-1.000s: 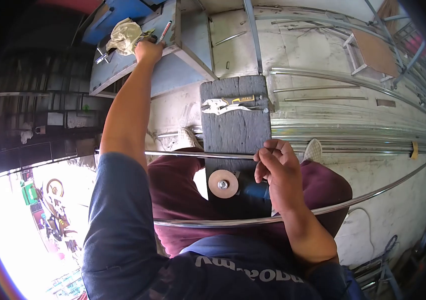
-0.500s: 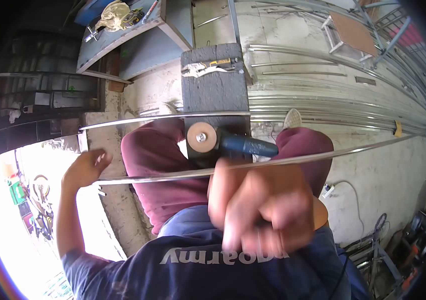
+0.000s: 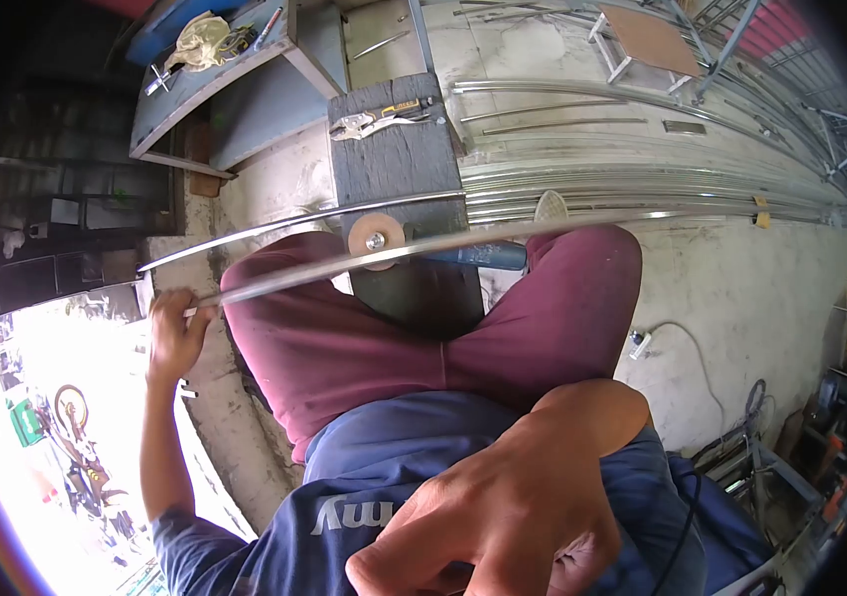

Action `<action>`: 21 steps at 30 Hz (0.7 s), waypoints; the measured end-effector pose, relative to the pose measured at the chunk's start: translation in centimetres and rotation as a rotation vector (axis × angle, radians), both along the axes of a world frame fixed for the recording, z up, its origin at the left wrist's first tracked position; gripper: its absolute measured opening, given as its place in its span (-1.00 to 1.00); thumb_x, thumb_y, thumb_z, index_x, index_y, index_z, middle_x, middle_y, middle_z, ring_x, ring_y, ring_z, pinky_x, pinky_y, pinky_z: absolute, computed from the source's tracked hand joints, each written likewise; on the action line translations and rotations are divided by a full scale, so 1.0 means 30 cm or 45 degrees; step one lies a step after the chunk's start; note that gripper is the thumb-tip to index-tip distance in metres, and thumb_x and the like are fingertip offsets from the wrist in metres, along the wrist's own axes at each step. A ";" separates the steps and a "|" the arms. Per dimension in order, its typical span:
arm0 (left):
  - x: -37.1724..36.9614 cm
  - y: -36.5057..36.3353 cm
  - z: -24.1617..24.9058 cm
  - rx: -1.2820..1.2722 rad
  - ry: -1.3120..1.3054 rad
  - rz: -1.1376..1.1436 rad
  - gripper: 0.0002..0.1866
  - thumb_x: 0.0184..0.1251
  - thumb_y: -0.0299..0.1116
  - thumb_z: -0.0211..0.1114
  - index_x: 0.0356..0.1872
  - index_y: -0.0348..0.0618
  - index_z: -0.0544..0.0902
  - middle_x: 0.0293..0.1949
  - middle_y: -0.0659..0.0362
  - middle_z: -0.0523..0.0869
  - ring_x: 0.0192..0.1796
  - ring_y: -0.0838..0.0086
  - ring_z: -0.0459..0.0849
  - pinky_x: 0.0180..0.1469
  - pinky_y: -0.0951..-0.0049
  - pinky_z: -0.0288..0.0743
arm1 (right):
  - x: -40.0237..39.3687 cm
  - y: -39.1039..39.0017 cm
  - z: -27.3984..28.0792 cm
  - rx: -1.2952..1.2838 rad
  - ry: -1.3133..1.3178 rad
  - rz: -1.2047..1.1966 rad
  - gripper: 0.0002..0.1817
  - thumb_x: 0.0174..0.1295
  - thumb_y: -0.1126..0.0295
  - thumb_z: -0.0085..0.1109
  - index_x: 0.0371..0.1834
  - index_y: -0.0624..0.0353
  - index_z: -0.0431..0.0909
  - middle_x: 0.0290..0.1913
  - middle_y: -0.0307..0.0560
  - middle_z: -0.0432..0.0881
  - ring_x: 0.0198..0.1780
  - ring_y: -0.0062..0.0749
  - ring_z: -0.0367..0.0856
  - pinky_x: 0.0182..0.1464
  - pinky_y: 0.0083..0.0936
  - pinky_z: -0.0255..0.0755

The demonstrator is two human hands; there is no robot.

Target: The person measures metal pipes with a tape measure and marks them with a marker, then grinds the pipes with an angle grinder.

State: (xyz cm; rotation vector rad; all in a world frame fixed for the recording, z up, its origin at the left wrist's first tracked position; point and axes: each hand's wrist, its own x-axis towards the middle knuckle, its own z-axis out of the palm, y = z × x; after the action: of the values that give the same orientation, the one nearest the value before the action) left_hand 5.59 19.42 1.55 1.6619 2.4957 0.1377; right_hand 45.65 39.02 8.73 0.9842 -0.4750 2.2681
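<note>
Concrete floor (image 3: pixel 781 278) surrounds seated person. Metal tube (image 3: pixel 503 233), blurred, slants above thighs, passing in view over grinder (image 3: pixel 367 230). Left hand (image 3: pixel 177 333) pinches tube's left end. Right hand (image 3: pixel 503 507) before shirt, fingers partly cut off; grip cannot be told. Beyond: locking pliers (image 3: pixel 354 125) on dark wooden block (image 3: pixel 394 169).

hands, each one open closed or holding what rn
Left hand: closed on the near end of a long metal bar.
Right hand: cannot be told; its fingers are partly cut off at the picture's bottom edge.
</note>
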 end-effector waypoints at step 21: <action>0.007 0.700 -0.631 -0.606 -0.311 0.214 -0.47 0.67 0.09 0.35 0.18 -0.26 0.79 0.09 -0.28 0.86 0.21 -0.19 0.83 0.28 -0.15 0.66 | 0.377 1.275 -1.164 -1.142 -2.362 -0.143 0.35 0.40 0.07 0.51 0.94 -0.15 -0.45 0.70 0.36 0.09 0.54 0.56 0.49 0.57 0.48 0.39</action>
State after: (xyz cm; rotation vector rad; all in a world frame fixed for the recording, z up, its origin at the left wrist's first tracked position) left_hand 5.80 40.41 -17.38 1.1716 2.2513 -0.2093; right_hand 56.95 77.28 -26.19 -1.6612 -0.0742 2.1824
